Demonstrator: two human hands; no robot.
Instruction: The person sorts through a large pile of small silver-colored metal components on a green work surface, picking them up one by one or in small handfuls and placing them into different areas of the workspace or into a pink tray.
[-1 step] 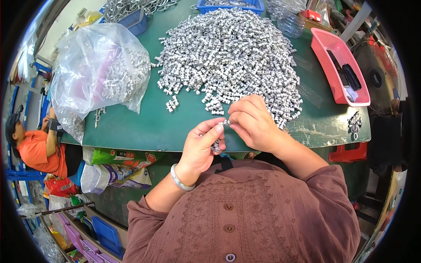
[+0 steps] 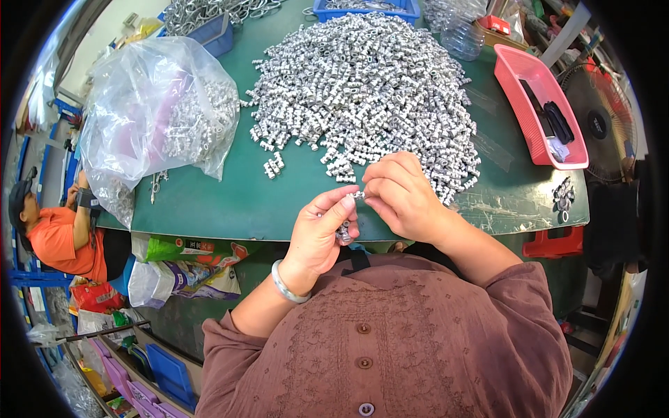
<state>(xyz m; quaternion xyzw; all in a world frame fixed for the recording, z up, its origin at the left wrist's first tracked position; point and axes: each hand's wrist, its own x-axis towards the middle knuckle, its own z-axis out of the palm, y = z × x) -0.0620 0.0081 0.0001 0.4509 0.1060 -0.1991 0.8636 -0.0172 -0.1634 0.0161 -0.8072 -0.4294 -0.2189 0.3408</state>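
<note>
Close to the table's near edge, my left hand (image 2: pixel 315 235) and my right hand (image 2: pixel 405 195) meet over a small silver metal fitting (image 2: pixel 358 196). Thumb and finger of the left hand pinch one end of it, and the right fingertips close on the other end. More silver fittings (image 2: pixel 343 234) are tucked in the curled fingers of my left hand. Just beyond my hands rises a big heap of the same short, ribbed fittings (image 2: pixel 362 83). A few fittings (image 2: pixel 274 166) lie apart from the heap, at its near left.
A clear plastic bag (image 2: pixel 157 111) of metal parts stands on the green table (image 2: pixel 279 209) at left. A pink basket (image 2: pixel 512 83) holding dark items is at right, near small dark rings (image 2: pixel 564 198) and a fan (image 2: pixel 599 122). A person in orange (image 2: pixel 59 233) works at far left.
</note>
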